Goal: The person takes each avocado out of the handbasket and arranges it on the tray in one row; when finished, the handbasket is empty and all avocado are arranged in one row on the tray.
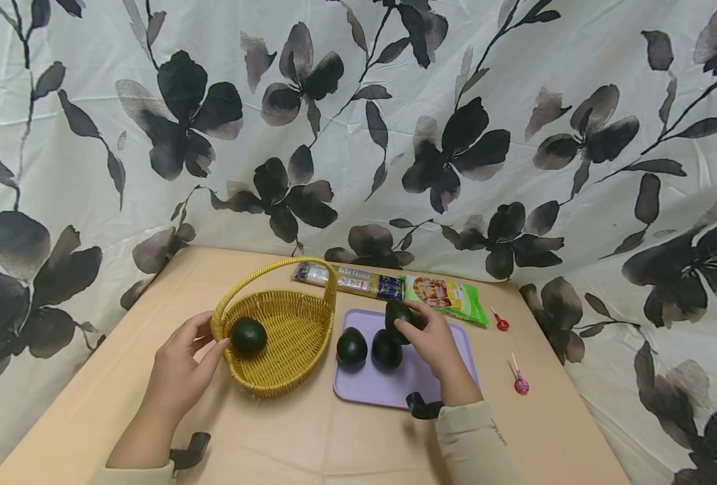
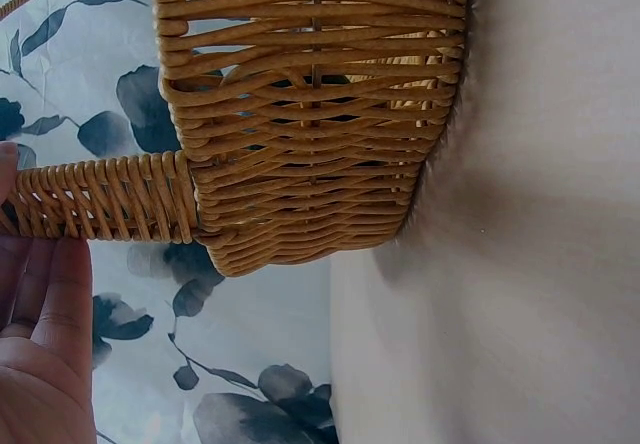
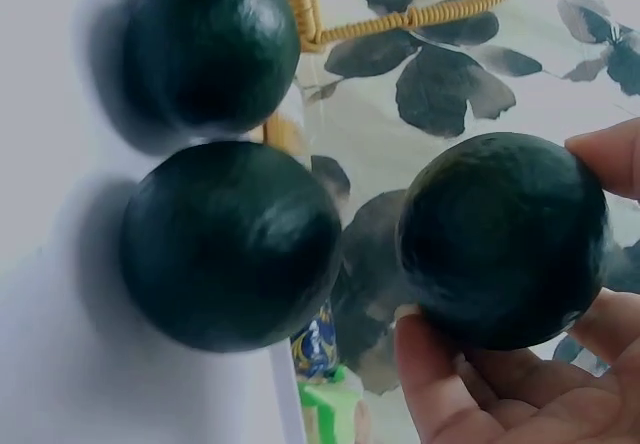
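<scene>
A yellow wicker basket (image 1: 298, 306) with one dark green avocado (image 1: 248, 335) inside stands at the left. My left hand (image 1: 179, 370) pinches the base of the basket's handle (image 2: 110, 199) between thumb and fingers. Over a lilac tray (image 1: 367, 389) my right hand (image 1: 434, 340) grips another avocado (image 3: 500, 244), its fingertips around the sides. In the right wrist view this avocado is raised off the tray. Two more avocados, a left one (image 1: 352, 348) and a right one (image 1: 387, 350), lie side by side on the tray.
Behind the tray lie a long clear-and-blue packet (image 1: 352, 280) and a green snack bag (image 1: 446, 296). To the right are a red lollipop (image 1: 501, 324) and a pink lollipop (image 1: 521, 384). A flowered cloth (image 1: 358, 155) hangs behind the table (image 1: 286, 444).
</scene>
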`<state>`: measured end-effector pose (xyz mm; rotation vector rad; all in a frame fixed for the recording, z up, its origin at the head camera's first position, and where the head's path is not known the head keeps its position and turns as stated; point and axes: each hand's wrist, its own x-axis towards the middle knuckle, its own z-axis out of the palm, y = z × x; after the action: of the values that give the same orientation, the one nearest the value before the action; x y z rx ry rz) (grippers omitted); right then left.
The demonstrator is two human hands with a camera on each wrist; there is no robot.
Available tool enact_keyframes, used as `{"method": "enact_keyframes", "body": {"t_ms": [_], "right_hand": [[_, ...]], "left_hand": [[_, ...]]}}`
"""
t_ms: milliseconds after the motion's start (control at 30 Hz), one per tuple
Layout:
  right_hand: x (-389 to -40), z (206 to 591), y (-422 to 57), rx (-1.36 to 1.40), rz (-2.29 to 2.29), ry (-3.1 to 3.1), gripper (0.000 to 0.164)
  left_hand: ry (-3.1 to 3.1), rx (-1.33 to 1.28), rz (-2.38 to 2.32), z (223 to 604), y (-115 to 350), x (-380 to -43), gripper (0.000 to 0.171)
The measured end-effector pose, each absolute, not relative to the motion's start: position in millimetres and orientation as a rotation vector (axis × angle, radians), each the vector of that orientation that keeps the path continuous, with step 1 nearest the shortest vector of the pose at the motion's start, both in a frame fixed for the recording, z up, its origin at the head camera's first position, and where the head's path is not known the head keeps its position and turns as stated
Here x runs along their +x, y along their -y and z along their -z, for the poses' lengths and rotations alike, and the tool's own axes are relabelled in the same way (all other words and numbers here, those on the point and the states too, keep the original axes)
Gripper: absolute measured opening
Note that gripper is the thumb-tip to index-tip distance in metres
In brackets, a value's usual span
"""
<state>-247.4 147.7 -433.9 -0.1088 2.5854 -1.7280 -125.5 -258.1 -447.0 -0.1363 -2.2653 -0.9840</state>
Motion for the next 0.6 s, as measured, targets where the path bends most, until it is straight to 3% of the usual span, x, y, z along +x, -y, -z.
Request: {"method": "enact_keyframes", "body": {"t_ms": [600], "right_hand": [[-245.9, 448.9, -162.9, 0.005, 1.721, -2.644, 0.046]], "left_hand": [[2.248, -0.149, 0.996, 447.7, 258.9, -126.1, 0.059]]}}
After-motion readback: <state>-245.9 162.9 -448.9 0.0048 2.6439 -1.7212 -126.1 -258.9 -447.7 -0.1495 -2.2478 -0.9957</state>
